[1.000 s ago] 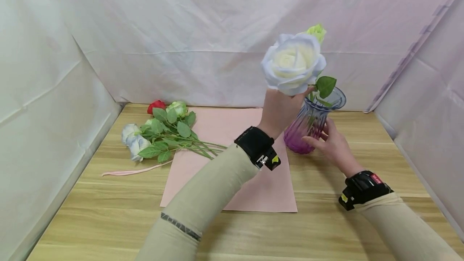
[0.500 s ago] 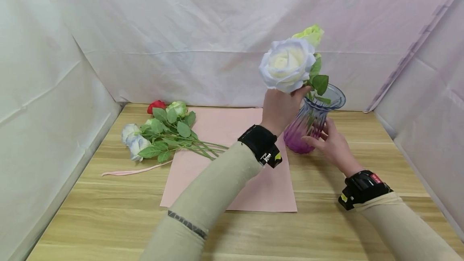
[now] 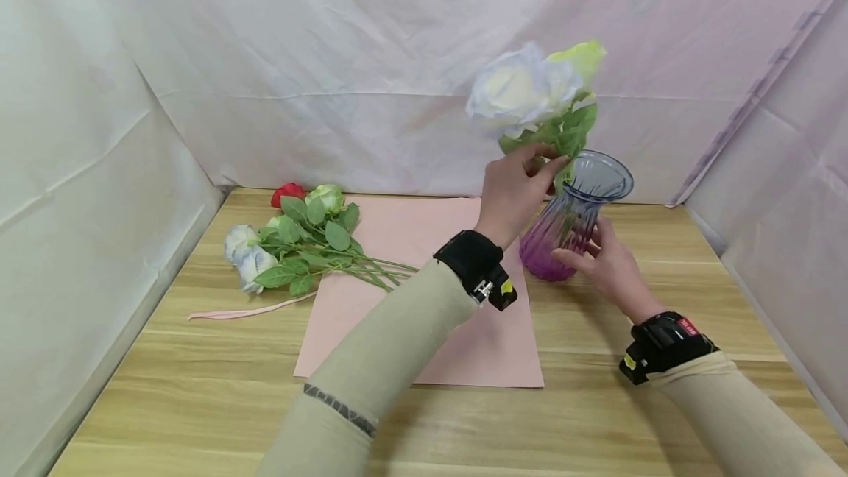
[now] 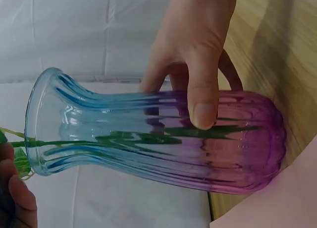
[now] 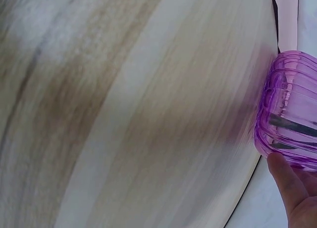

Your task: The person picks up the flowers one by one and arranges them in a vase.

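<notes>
A glass vase (image 3: 563, 230), blue at the flared mouth and purple at the base, stands on the table, slightly tilted. My right hand (image 3: 612, 267) grips its lower body, thumb in front and fingers behind; the left wrist view shows this hand (image 4: 193, 54) across the vase. At the mouth, my left hand (image 3: 515, 186) pinches the stems of roses, with thumb and forefinger by the leaves. A pale blue-white rose (image 3: 510, 90), blurred, and a yellow-green rose (image 3: 583, 57) rise above it. Green stems (image 4: 148, 141) reach down inside the glass.
Several more roses, white-blue, green and one red rose (image 3: 288, 195), lie at the left with their stems (image 3: 371, 267) over a pink paper sheet (image 3: 424, 227). A pink ribbon (image 3: 248, 313) lies in front of them. White cloth walls (image 3: 331, 57) enclose the wooden table (image 3: 199, 403).
The rose heads have shifted and turned above the vase, and more leaves show below them. My left hand's fingers have changed position at the stems. The right hand and vase have hardly moved.
</notes>
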Tool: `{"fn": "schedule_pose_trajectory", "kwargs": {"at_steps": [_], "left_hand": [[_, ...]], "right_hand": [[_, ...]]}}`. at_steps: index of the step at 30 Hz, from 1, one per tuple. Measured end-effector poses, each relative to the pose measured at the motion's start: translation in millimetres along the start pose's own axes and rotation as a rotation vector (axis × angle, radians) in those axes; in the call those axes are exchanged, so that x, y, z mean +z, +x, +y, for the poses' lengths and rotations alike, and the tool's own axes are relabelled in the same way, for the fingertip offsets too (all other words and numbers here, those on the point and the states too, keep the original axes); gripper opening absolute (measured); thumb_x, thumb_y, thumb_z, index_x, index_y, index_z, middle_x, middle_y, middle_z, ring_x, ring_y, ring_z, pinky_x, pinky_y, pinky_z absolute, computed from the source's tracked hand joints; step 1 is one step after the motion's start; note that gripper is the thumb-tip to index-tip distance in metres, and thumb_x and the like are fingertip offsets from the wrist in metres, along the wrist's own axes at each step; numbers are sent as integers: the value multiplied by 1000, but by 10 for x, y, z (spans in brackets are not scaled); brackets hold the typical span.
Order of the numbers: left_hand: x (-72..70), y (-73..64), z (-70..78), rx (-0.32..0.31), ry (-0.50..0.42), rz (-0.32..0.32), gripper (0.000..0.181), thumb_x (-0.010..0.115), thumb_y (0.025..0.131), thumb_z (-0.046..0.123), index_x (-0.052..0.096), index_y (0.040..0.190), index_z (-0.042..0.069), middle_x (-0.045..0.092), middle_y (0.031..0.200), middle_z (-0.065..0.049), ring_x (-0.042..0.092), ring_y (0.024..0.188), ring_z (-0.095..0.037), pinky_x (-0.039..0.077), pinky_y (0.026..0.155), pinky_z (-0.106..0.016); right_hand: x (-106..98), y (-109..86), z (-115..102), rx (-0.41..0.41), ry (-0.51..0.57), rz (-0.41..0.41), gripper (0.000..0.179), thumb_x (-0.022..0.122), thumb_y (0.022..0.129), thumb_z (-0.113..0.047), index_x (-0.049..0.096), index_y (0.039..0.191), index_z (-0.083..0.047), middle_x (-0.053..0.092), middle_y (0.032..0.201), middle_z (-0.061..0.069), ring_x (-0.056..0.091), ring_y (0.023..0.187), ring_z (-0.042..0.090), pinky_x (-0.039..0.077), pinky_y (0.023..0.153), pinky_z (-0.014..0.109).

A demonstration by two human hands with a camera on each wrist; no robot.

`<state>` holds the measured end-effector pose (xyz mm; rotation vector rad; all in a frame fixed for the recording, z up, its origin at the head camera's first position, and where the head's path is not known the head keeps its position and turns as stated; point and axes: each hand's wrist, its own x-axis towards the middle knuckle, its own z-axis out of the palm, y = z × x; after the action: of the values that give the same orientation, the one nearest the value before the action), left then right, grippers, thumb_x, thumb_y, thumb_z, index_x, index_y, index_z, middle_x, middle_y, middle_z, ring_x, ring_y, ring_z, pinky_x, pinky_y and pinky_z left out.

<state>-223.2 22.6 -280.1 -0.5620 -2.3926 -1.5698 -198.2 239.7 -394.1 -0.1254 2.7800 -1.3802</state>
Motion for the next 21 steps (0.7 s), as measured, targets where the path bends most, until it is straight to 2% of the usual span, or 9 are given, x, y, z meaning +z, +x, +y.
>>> {"fn": "schedule_pose_trajectory", "kwargs": {"at_steps": [2,5,8,11,13,16,21], "left_hand": [[-4,-31,-4,-3,-34,-12,22,63,104,29,72,116,13,72,75,3,67,69,-9,43,58,-19],[-33,-90,-50,29,-53,-26,19,63,104,25,73,111,10,71,76,2,66,68,-8,46,59,-18],[-87,-161,-136,79,-34,-49,17,64,103,22,73,107,9,73,79,-1,66,66,-6,50,59,-18],[-164,-240,-245,80,-22,-89,15,64,103,19,74,106,7,73,78,-2,67,63,-8,52,58,-20],[-230,-292,-323,43,-3,-117,15,64,103,19,73,107,8,72,75,0,67,61,-9,53,56,-21],[-354,-365,-458,-50,30,-136,18,62,104,21,72,112,9,70,70,1,65,55,-10,53,54,-24],[-624,-490,-697,-189,88,-148,21,59,105,24,70,117,11,70,70,-3,66,58,-18,54,55,-28]], "right_hand": [[2,1,4,-11,5,4,108,79,89,-47,9,162,-11,30,159,35,34,143,55,37,110,65],[0,0,6,-19,1,9,106,79,89,-45,11,161,-9,31,158,36,34,143,55,37,110,65],[-1,-4,8,-18,0,8,105,79,89,-46,11,161,-9,30,158,36,34,143,55,37,110,64],[-2,-6,7,-16,-3,8,105,78,89,-46,11,161,-9,30,158,36,34,143,55,37,110,64],[-4,-5,7,-15,-4,8,105,78,89,-47,11,161,-9,30,158,36,35,143,55,37,111,64],[-8,-3,6,-7,-4,5,105,78,89,-47,12,161,-10,29,158,37,35,142,56,37,111,63],[-8,-1,5,-3,-8,-2,103,78,89,-47,13,160,-11,29,158,38,36,141,57,38,110,63]]}}
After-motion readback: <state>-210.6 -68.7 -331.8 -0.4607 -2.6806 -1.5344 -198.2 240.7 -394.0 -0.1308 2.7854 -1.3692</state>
